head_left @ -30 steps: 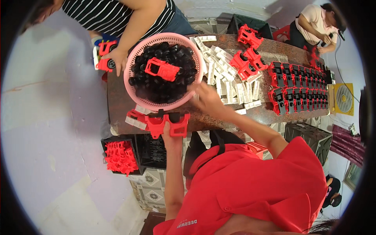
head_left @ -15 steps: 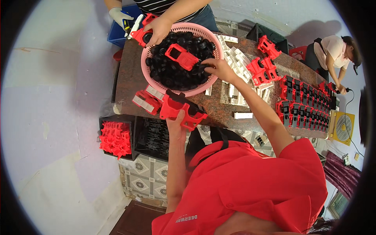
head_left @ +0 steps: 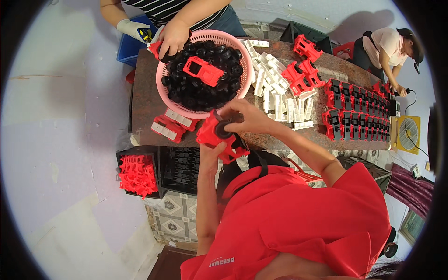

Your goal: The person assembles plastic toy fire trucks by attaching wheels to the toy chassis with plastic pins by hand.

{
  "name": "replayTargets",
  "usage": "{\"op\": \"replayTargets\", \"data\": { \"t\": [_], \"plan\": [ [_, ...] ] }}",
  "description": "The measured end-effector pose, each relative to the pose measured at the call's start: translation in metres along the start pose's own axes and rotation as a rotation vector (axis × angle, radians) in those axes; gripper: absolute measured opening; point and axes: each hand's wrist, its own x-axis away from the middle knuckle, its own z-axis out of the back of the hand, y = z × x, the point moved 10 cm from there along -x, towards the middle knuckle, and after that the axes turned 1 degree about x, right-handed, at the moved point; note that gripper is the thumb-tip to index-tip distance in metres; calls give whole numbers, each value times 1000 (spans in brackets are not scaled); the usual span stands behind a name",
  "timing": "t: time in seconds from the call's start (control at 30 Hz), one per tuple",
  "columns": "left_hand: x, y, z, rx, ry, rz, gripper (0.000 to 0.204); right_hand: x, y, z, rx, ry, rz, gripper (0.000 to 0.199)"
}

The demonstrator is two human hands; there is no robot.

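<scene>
My left hand (head_left: 211,153) grips a red plastic toy truck body (head_left: 232,152) just off the table's near edge. Fingers of my right hand (head_left: 243,115) are closed on a black toy wheel (head_left: 224,130), pressed against the side of that body. Behind them a pink plastic basket (head_left: 159,93) is heaped with loose black wheels (head_left: 198,91); a red truck body (head_left: 203,71) lies on top of the heap. Left of my hands, red bodies with white strips (head_left: 170,126) rest on the table. Whether the wheel sits on an axle is hidden.
Across the stone table (head_left: 147,88), a co-worker's gloved hand (head_left: 132,29) holds a yellow-and-black tool. White plastic strips (head_left: 275,86) and rows of red-and-black trucks (head_left: 357,109) spread rightward. Crates of red parts (head_left: 137,175) and black parts (head_left: 181,168) stand below. Another person (head_left: 387,51) works far right.
My right hand has come back from the basket to the truck body with a wheel. My left hand has turned the body. The co-worker's hands have shifted left.
</scene>
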Motion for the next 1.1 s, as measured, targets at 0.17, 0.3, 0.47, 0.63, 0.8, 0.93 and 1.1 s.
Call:
{"op": "replayTargets", "data": {
  "t": [0.17, 0.3, 0.47, 0.63, 0.8, 0.93, 1.1],
  "plan": [
    [14, -14, 8, 87, 211, -41, 72, 3, 36, -29, -382, -157, -149, 70],
    [23, -21, 8, 110, 312, -36, 45, 5, 62, -51, -396, -142, -169, 67],
    [28, -28, 28, 89, 357, -27, 43, -7, 51, -49, -209, -296, -206, 58],
    [13, -23, 33, 244, 367, -16, 40, -104, 85, 62, 1243, 282, 135, 27],
    [-5, -15, 43, 343, 334, 4, 53, -146, 145, 74, 1363, -64, -17, 33],
    [-10, -1, 41, 399, 396, 8, 50, -105, 81, 78, 816, 128, 149, 30],
    [-26, 2, 49, 349, 350, -38, 44, -13, -31, 11, 304, -105, 575, 29]
  ]
}}
